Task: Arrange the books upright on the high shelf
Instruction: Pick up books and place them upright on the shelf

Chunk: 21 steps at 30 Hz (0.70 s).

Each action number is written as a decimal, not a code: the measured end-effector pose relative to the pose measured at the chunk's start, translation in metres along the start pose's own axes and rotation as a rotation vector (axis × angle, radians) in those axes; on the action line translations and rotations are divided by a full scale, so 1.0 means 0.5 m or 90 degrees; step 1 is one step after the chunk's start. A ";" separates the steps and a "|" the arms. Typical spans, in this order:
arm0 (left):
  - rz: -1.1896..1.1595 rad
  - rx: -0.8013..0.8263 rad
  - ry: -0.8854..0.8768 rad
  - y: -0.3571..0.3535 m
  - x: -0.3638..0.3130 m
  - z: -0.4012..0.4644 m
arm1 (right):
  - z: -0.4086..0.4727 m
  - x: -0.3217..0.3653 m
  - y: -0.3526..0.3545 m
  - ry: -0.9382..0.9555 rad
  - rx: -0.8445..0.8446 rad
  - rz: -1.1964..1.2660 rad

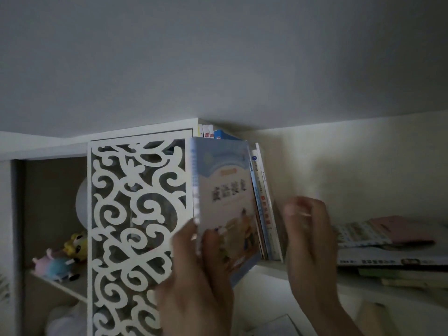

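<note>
My left hand point(194, 270) grips the lower corner of a pale blue book point(225, 190) with a picture cover, holding it upright at the front of the high shelf point(271, 265). Behind it several thin books point(265, 202) stand upright, leaning slightly. More book tops point(211, 133) show above them. My right hand point(308, 236) hovers just right of the upright books with loosely bent fingers, blurred, holding nothing. A stack of flat books point(378, 241) lies on the shelf further right.
A white fretwork panel point(135, 234) stands left of the books. Behind it an open compartment holds plush toys point(60, 260) on a lower shelf. The ceiling sits close above the shelf unit.
</note>
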<state>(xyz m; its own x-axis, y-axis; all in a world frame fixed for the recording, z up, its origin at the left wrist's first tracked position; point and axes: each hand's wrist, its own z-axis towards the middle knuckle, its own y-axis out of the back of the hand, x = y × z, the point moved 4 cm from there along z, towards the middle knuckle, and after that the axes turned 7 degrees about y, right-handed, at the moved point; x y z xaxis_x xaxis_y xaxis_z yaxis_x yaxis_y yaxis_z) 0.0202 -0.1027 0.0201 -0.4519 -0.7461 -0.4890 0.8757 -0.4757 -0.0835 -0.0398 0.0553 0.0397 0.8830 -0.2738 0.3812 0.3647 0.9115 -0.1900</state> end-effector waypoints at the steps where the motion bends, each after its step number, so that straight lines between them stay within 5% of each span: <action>1: -0.020 0.027 -0.016 -0.024 -0.013 -0.007 | -0.005 0.029 0.008 -0.009 0.025 0.061; 4: -0.085 0.167 -0.131 -0.108 -0.053 -0.031 | 0.002 0.046 0.007 -0.067 0.156 0.099; 7: -0.198 0.428 -0.135 -0.157 -0.074 -0.025 | 0.057 0.013 0.039 -0.046 0.097 -0.126; 9: -0.256 0.507 -0.117 -0.165 -0.082 -0.001 | 0.099 -0.013 0.068 -0.043 0.042 -0.222; 11: -0.238 0.429 -0.065 -0.180 -0.061 0.033 | 0.126 -0.018 0.078 -0.015 0.015 -0.306; 14: 0.052 0.219 -0.047 -0.214 -0.017 0.075 | 0.133 -0.011 0.068 0.054 -0.010 -0.363; 21: 0.154 0.189 -0.053 -0.246 0.023 0.067 | 0.105 -0.059 0.029 0.053 0.055 -0.426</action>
<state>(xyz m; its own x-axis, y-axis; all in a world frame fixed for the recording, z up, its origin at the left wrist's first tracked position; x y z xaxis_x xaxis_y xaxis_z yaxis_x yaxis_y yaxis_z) -0.0981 -0.0683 0.0539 -0.2609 -0.8827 -0.3908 0.8766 -0.3862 0.2872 -0.0761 0.0929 0.0729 0.4963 -0.8068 0.3205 0.8184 0.5580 0.1373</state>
